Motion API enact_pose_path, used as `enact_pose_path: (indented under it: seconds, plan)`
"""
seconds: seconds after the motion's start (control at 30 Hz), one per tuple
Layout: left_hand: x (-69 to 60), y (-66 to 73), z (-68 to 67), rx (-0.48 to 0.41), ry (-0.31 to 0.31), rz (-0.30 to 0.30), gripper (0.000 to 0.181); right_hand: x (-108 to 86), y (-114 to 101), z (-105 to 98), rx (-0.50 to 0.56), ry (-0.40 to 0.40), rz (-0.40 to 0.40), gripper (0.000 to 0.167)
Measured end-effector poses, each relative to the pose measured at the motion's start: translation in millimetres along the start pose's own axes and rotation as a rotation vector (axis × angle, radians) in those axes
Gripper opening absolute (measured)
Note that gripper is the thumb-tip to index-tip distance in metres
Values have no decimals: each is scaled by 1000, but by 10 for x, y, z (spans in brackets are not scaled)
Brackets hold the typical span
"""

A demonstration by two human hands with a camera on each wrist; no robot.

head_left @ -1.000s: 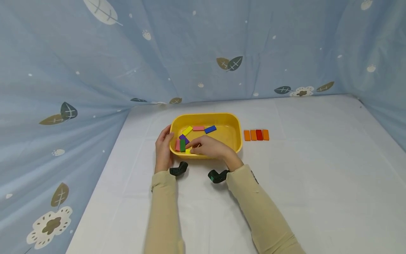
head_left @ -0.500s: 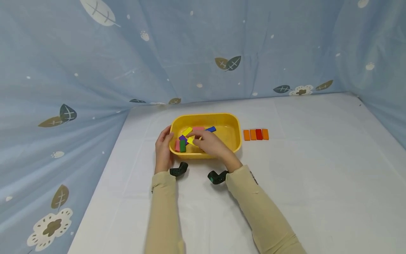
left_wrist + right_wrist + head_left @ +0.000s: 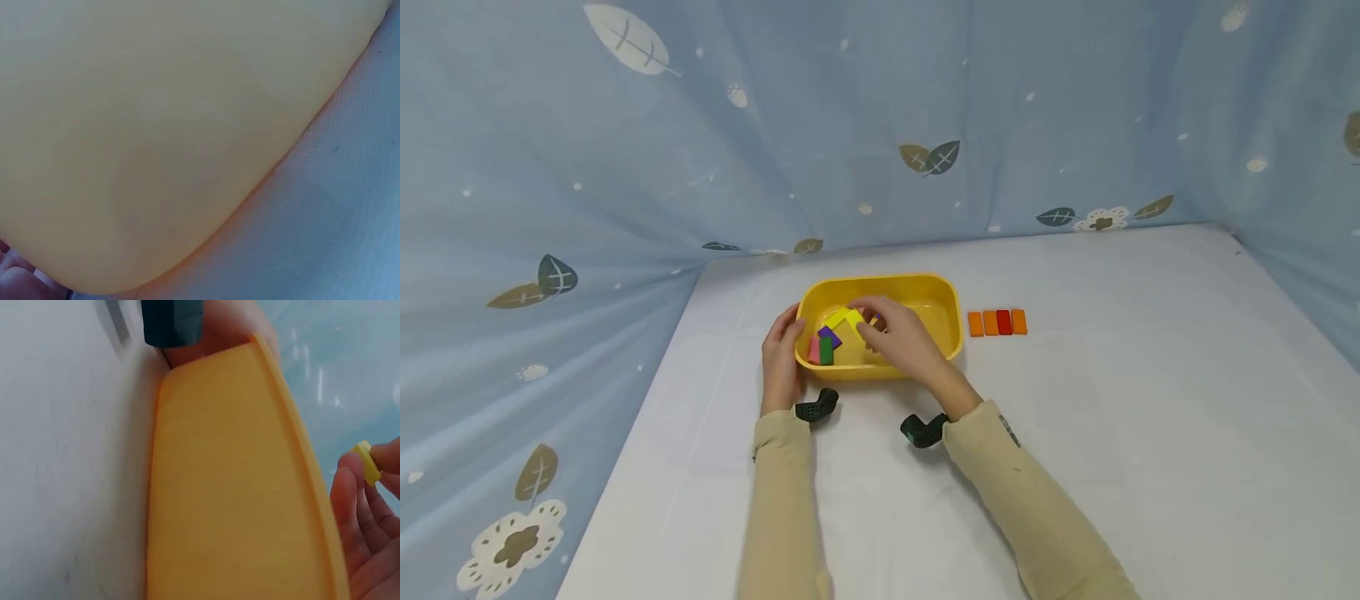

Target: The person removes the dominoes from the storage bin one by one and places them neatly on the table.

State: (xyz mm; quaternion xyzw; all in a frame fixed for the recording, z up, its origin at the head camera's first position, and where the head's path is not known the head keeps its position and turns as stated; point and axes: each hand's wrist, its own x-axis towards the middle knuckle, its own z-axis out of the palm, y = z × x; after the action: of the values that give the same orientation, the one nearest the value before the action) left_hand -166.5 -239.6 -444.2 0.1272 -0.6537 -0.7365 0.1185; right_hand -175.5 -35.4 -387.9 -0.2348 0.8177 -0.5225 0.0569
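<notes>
The left hand (image 3: 781, 360) grips the left end of the yellow tray (image 3: 880, 373), thumb at the rim. Over the tray, the right hand (image 3: 904, 337) pinches a yellow block (image 3: 855, 319) between thumb and fingers; the right wrist view also shows this yellow block (image 3: 367, 464) at the fingertips of the right hand (image 3: 375, 531). Inside the tray lie another yellow block (image 3: 837, 317), a purple block (image 3: 830, 337), a pink block (image 3: 815, 350) and a green block (image 3: 826, 351). The right hand hides part of the tray's inside. Mostly tray wall (image 3: 156, 125) fills the left wrist view.
Right of the tray, orange blocks (image 3: 975, 324) and a red block (image 3: 1003, 322) stand in a row on the white table (image 3: 1112, 433). A blue patterned curtain (image 3: 820, 125) hangs behind and at the sides. Black wrist devices (image 3: 817, 407) sit at both wrists.
The right hand has picked up the yellow block from the tray's near left part and moved it up and away from the near wall. The left hand keeps its grip on the tray.
</notes>
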Motion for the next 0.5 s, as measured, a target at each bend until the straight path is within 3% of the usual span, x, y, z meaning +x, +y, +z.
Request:
enact_pose_path:
  seconds: [0.23,0.5]
  plan:
    - [-28,49,-30,6,22,-29,36,-119,9,-173,32,-13,13,27]
    - [-125,179,58,3,1,-52,37,-199,136,-419,66,7,42,31]
